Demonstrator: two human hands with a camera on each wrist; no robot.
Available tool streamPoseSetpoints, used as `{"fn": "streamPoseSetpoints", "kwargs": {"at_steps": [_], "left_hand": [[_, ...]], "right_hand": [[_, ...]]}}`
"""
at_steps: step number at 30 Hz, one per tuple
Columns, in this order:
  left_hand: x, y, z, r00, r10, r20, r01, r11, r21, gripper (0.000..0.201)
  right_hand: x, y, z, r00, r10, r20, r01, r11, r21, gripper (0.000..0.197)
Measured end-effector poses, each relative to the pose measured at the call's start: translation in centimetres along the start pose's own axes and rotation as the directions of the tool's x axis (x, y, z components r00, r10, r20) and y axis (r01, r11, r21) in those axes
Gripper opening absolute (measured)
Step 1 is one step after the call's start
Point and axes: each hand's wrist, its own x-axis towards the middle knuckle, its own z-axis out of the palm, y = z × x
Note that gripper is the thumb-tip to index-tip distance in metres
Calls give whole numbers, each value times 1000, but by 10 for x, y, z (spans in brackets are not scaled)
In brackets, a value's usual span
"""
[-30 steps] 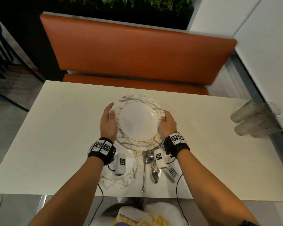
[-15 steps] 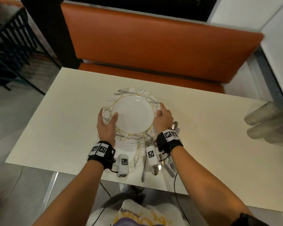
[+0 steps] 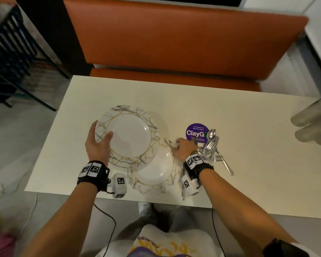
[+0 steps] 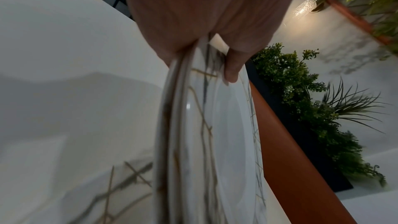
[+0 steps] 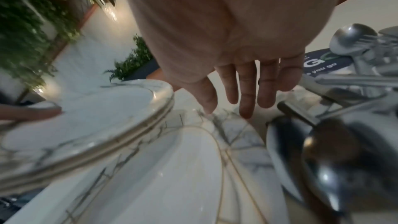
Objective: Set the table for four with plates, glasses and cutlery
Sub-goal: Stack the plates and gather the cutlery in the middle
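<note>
Nearest the person, one marbled plate [image 3: 154,173] lies flat by the table's [image 3: 248,173] near edge, between the two wrists. The right hand [image 3: 183,148] hovers over that plate's far right rim, fingers [image 5: 247,94] straight and spread, holding nothing; whether the tips touch the rim is hard to say. Just right of that hand lies a heap of cutlery [image 3: 212,145], spoons and forks crossed, reaching onto a round purple sticker [image 3: 195,133]; its pieces are too blurred to count.

The left hand [image 3: 98,143] grips the left rim of the lifted plates [image 3: 130,138], thumb on top, fingers underneath. The wrist view shows at least two rims stacked; the exact number is unclear. This stack overlaps the flat plate's far left edge.

A second ago both hands held the stack; now the right has let go and the stack sits further left. Bare tabletop spreads left of the left hand and beyond the stack to the orange bench [image 3: 174,43]. Far right, clear glasses [image 3: 313,125] lie blurred, cut by the frame.
</note>
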Motion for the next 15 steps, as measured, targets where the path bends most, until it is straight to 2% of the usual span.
{"fn": "streamPoseSetpoints", "kwargs": {"at_steps": [2, 8, 13, 15], "left_hand": [[10, -1, -13, 1000, -7, 7, 7, 1000, 13, 65], [34, 1, -32, 1000, 28, 13, -28, 999, -24, 63], [53, 14, -31, 997, 82, -1, -82, 995, -59, 63], [60, 23, -30, 994, 111, -9, -112, 991, -79, 63]], "right_hand": [[-3, -8, 8, 1000, 23, -17, -24, 999, -34, 38], [-5, -22, 8, 997, 74, -15, -72, 992, 101, 33], [-11, -21, -32, 994, 106, 14, -107, 973, 205, 34], [-18, -14, -56, 995, 102, -15, -95, 959, 266, 34]]}}
